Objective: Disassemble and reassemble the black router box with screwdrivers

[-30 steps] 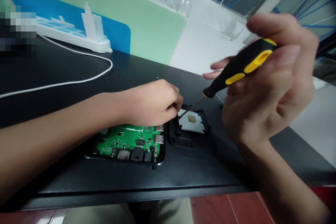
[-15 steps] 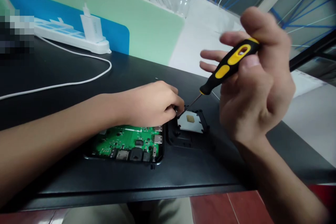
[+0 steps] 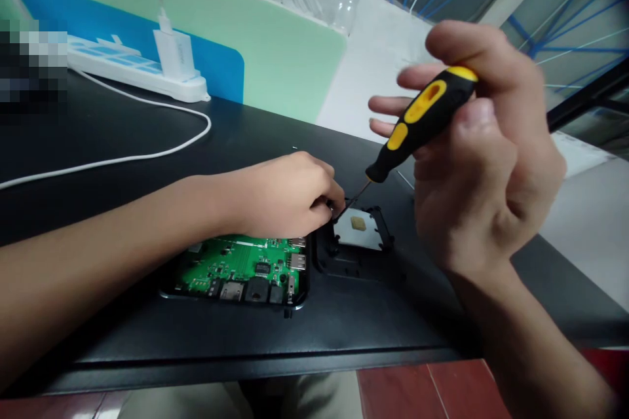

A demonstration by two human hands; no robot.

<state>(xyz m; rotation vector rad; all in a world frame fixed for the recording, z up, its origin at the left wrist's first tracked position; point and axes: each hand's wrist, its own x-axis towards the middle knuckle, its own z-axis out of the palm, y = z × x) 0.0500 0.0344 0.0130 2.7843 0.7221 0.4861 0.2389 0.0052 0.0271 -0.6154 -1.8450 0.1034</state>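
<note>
My right hand (image 3: 491, 150) holds a black-and-yellow screwdriver (image 3: 417, 121) by its handle, tilted down to the left. Its tip meets the upper left corner of a black plastic cover (image 3: 339, 265), where a silvery plate (image 3: 346, 229) with a small tan pad (image 3: 358, 223) lies. Beside the tip, the curled fingers of my left hand (image 3: 299, 193) are closed at that corner; what they pinch is hidden. Under my left wrist, a green circuit board (image 3: 230, 262) sits in an open black case, with ports along its near and right edges.
A white power strip (image 3: 137, 75) with a plugged-in charger (image 3: 174, 55) stands at the back left. Its white cable (image 3: 196, 137) curves across the black table (image 3: 122, 340). A thin light rod (image 3: 405, 178) shows behind my right hand.
My right hand and the screwdriver handle have shifted left, and the handle has turned in the fingers. The tip stays at the cover's corner. My left hand has hardly moved.
</note>
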